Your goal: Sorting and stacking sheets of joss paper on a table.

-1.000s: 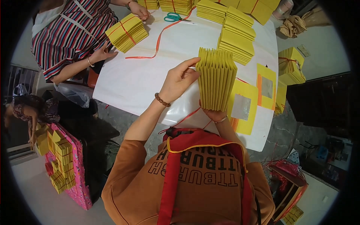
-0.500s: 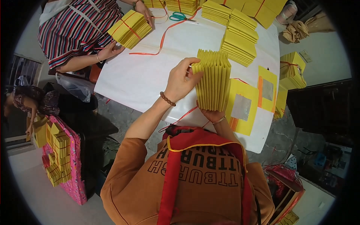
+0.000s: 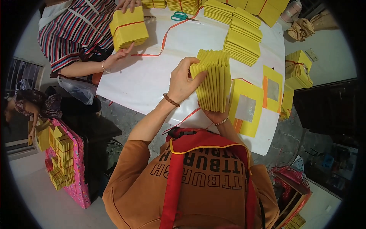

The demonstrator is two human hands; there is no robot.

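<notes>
A thick stack of folded yellow sheets (image 3: 212, 84) stands on edge over the table's near side, its folds facing me. My left hand (image 3: 183, 79) is closed on its upper left side, the thumb across the front folds and the fingers behind. From below, my right hand (image 3: 216, 115) cups the bottom of the stack, with its fingers mostly hidden. A red ribbon (image 3: 187, 119) trails off the table edge beside my right wrist. To the right of the stack lies a flat yellow piece (image 3: 251, 124) with a clear window and an orange strip.
Across the white table (image 3: 152, 82), a co-worker's hands (image 3: 114, 61) handle a tied yellow bundle (image 3: 130, 32). Teal-handled scissors (image 3: 179, 16) and a long red ribbon (image 3: 165, 38) lie nearby. Yellow stacks (image 3: 244, 42) fill the far right. A pink-covered surface (image 3: 82, 179) holds more bundles.
My stack has shifted slightly left and tilted, with both hands still on it. The co-worker has turned the tied bundle upright and moved one hand to its top.
</notes>
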